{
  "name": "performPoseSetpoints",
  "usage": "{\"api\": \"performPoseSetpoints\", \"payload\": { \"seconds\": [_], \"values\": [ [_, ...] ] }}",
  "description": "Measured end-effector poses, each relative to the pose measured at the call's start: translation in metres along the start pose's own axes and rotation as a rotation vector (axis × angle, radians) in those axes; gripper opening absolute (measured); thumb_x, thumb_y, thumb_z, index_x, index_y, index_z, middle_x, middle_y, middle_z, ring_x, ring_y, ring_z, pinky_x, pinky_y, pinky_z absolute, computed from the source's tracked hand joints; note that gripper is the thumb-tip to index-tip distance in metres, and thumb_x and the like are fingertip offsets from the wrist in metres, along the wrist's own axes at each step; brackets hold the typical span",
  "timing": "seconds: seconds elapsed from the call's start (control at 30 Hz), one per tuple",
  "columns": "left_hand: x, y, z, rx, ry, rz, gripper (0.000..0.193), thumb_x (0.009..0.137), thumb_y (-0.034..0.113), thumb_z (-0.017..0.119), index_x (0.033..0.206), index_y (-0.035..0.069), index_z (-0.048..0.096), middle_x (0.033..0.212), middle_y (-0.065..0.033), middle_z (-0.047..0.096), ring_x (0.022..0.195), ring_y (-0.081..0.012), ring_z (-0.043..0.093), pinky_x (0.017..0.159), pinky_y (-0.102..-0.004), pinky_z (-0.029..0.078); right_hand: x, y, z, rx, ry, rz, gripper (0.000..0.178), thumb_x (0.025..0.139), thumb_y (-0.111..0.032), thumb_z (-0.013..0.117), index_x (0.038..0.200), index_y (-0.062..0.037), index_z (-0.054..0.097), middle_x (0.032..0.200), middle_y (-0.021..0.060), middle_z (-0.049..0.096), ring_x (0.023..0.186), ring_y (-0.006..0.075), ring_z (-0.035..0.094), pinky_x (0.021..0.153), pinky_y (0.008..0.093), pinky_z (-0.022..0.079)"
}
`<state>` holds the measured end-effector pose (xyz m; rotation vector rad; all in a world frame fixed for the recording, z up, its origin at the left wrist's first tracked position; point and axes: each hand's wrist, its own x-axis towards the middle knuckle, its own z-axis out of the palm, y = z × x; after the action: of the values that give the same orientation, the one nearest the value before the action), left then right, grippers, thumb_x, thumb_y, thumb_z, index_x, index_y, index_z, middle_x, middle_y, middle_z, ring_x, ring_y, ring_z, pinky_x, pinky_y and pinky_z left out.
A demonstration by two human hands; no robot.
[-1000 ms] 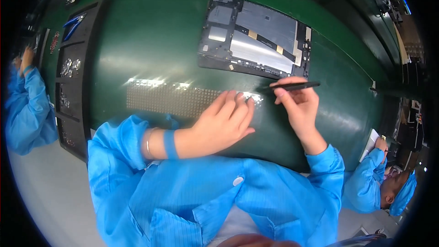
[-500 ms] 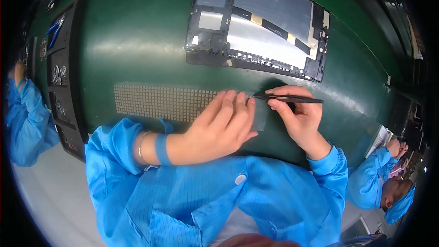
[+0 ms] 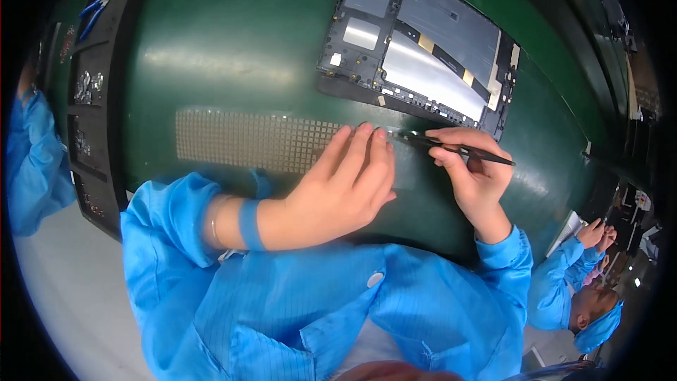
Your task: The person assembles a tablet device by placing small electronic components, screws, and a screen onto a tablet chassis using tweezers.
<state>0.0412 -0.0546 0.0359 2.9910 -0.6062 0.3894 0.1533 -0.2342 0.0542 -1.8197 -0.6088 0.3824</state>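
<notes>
A long sheet of small square grey-beige pads (image 3: 247,142) lies on the green work surface in front of me. My left hand (image 3: 345,183) rests over the sheet's right part, fingers stretched out and pressing down. Black tweezers (image 3: 486,154) are pinched in my right hand (image 3: 474,176), their tips pointing left, just right of my left fingertips. Whether the tips hold a pad is too small to tell. Beyond my hands lies an opened tablet-like device (image 3: 437,77) with a dark frame, silvery plates and a diagonal black flex cable.
A black compartment tray (image 3: 123,99) on the left holds blue-handled pliers (image 3: 94,10) and small metal parts (image 3: 88,88). Co-workers in blue sit at the left (image 3: 35,162) and at the right (image 3: 553,289).
The whole view has turned slightly, shifting the device rightward in it. My right hand and the tweezers have drawn a little to the right, away from my left fingertips. My left hand stays on the sheet.
</notes>
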Motion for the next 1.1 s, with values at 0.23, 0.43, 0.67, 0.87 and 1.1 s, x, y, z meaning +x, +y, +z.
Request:
{"api": "performPoseSetpoints", "payload": {
  "seconds": [0.23, 0.43, 0.67, 0.87, 1.1],
  "values": [
    [0.003, -0.001, 0.000, -0.010, 0.016, -0.023, 0.051, 0.076, 0.039, 0.061, 0.106, -0.001, 0.061, 0.110, -0.0166, 0.058, 0.107, -0.0329, 0.055, 0.093, -0.0435, 0.045, 0.000, 0.005, -0.001, 0.218, 0.050, 0.092, 0.018, 0.081, 0.005, 0.065, 0.097, 0.0069, 0.058, 0.094, 0.0149, 0.066, 0.073, 0.0123, 0.061, 0.063, 0.0226, 0.051],
    [0.004, -0.001, 0.001, -0.020, 0.031, -0.025, 0.054, 0.073, 0.038, 0.061, 0.109, -0.002, 0.061, 0.106, -0.0152, 0.059, 0.103, -0.0306, 0.056, 0.093, -0.0428, 0.046, 0.036, 0.000, 0.008, 0.185, 0.111, -0.011, 0.019, 0.081, 0.006, 0.064, 0.099, 0.0067, 0.057, 0.092, 0.0135, 0.065, 0.071, 0.0124, 0.060, 0.064, 0.0225, 0.051],
    [0.002, 0.000, 0.003, -0.047, 0.054, -0.033, 0.052, 0.073, 0.037, 0.061, 0.108, -0.002, 0.061, 0.105, -0.0148, 0.059, 0.102, -0.0304, 0.056, 0.092, -0.0431, 0.047, 0.040, 0.005, 0.016, 0.153, 0.093, -0.054, 0.018, 0.081, 0.006, 0.064, 0.098, 0.0062, 0.057, 0.092, 0.0132, 0.065, 0.070, 0.0112, 0.059, 0.064, 0.0221, 0.051],
    [0.004, -0.001, 0.004, -0.046, 0.050, -0.033, 0.051, 0.073, 0.036, 0.061, 0.107, -0.002, 0.061, 0.104, -0.0145, 0.058, 0.101, -0.0298, 0.057, 0.091, -0.0430, 0.047, 0.041, 0.007, 0.016, 0.125, 0.100, -0.061, 0.018, 0.081, 0.005, 0.064, 0.098, 0.0059, 0.057, 0.093, 0.0138, 0.065, 0.069, 0.0109, 0.059, 0.063, 0.0219, 0.051],
    [0.005, 0.000, 0.004, -0.039, 0.041, -0.040, 0.051, 0.073, 0.036, 0.060, 0.107, -0.002, 0.062, 0.104, -0.0144, 0.058, 0.102, -0.0295, 0.056, 0.092, -0.0426, 0.047, 0.037, 0.020, 0.013, -0.049, 0.037, -0.261, 0.022, 0.078, 0.006, 0.067, 0.097, 0.0060, 0.057, 0.093, 0.0163, 0.066, 0.080, 0.0183, 0.064, 0.072, 0.0259, 0.052]
  ]
}}
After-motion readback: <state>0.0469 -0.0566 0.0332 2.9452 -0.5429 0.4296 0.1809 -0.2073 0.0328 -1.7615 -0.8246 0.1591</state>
